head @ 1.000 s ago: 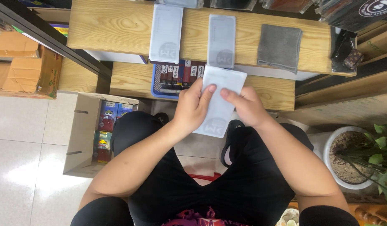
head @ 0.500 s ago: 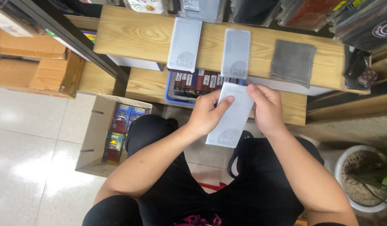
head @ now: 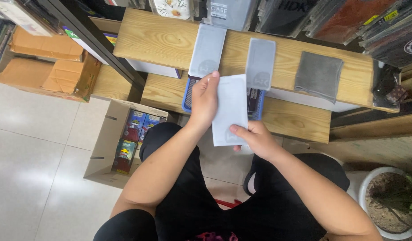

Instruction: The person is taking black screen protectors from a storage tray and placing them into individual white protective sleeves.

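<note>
At the far left, flattened cardboard sheets lie on the floor beside a dark shelf post, out of the way of the work. Nearer the person's knee an open cardboard box stands on the floor with its flaps spread, so the small colourful packs inside can be reached from above.

The left hand is closed on the upper left edge of a flat white packet, thumb in front and fingers behind, which keeps the packet upright and facing the person. The packet is held in the air, over the front edge of the lower wooden shelf and in front of a blue basket there. The right hand grips the packet's bottom right corner with the thumb on its face, steadying the lower end; the 2 hands together hold it flat.

The packet is a slim, pale rectangle, taller than wide, smooth and unbent, with a faint round mark near its lower edge.

On the upper wooden shelf, 2 similar grey packets overhang its front edge, side by side, within easy reach. Farther right a grey cloth lies flat near the same edge. At the bottom right corner of the view is a white plant pot on the floor.
</note>
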